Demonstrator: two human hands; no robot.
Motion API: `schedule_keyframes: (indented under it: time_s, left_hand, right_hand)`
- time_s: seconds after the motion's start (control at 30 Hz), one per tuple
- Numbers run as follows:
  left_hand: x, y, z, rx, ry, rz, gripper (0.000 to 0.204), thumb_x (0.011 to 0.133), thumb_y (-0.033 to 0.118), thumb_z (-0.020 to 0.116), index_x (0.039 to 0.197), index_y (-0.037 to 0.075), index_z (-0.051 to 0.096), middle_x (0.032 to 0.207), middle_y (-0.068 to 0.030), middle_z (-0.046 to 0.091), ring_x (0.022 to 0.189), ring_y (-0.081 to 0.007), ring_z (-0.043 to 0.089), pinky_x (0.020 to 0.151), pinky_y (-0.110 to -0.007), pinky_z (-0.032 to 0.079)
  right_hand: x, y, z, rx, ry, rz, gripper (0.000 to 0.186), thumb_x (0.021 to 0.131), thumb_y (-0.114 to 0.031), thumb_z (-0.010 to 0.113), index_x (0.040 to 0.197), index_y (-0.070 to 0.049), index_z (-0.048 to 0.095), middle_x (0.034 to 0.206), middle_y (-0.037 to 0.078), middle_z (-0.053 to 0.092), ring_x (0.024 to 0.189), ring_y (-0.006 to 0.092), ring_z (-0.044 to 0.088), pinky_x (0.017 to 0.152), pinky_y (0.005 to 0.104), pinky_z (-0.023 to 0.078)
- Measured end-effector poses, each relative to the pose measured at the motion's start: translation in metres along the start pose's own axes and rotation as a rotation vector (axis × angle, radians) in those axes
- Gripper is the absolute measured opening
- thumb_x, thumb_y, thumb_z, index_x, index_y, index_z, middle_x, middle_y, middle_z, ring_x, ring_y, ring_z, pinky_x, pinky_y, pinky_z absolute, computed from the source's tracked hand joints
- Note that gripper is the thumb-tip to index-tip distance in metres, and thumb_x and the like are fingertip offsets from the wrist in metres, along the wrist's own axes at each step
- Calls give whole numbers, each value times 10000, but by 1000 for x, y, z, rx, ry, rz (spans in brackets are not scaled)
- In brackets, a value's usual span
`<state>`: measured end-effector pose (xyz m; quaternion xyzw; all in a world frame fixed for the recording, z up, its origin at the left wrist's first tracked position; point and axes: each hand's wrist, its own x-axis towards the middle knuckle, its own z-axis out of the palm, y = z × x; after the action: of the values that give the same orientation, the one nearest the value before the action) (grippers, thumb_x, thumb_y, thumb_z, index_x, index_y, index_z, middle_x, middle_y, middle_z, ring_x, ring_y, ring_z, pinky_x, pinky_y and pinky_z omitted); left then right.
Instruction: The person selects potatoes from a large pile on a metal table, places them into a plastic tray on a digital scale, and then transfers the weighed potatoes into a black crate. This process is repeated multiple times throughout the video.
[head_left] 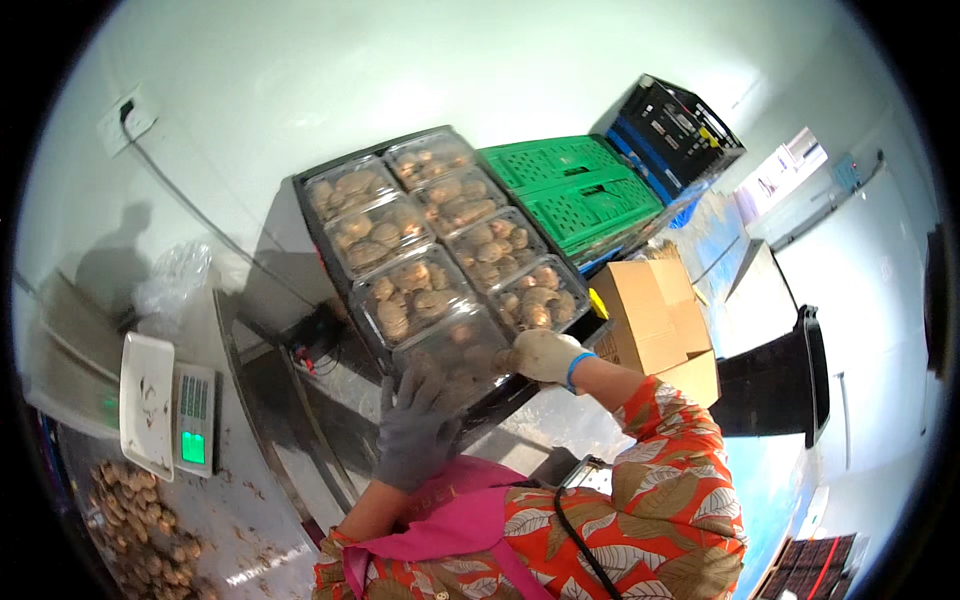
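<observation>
A clear plastic container of brown taro-like tubers (455, 350) sits at the near end of a black crate (330, 255). My left hand (415, 425), in a grey glove, grips its near left corner. At the right side, my right hand (547, 357), in a whitish glove, is closed on its edge; some fingertips are hidden. Beyond it, two rows of similar filled containers (413, 297) fill the crate.
A green folding crate (575, 190) adjoins on the right, with a black crate (670, 130) behind. An open cardboard box (650, 315) and black bin (765, 390) stand right. Left, a scale (193, 420), white tray (147, 400) and loose tubers (145, 530) occupy a metal table.
</observation>
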<state>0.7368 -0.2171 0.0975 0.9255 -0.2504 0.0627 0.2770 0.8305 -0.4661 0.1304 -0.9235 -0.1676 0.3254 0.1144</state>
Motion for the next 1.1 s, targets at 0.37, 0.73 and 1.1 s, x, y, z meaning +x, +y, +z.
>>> schedule_keyframes:
  time_s: [0.37,0.73,1.1]
  left_hand:
    - [14,15,46,-16,142,-22,268,766,265,672,992,122,692,1249,-123,543,1259,-397,411,1078,-565,272]
    - [6,50,51,-61,161,62,356,693,209,722,1029,104,670,1272,-136,527,1287,-415,383,1072,-579,292]
    - [26,72,104,-686,548,-727,439,949,143,498,1350,-27,443,1362,-133,475,1230,-216,470,1015,-328,378]
  right_hand:
    - [-79,58,18,229,394,286,444,886,-476,537,962,-62,678,896,209,653,886,368,635,757,450,492]
    - [-121,119,103,1337,714,478,261,934,-243,596,1049,-14,648,770,39,645,606,119,601,540,275,506]
    - [-82,314,43,1110,1022,220,212,900,-151,620,1053,-12,666,885,47,672,730,96,611,644,246,509]
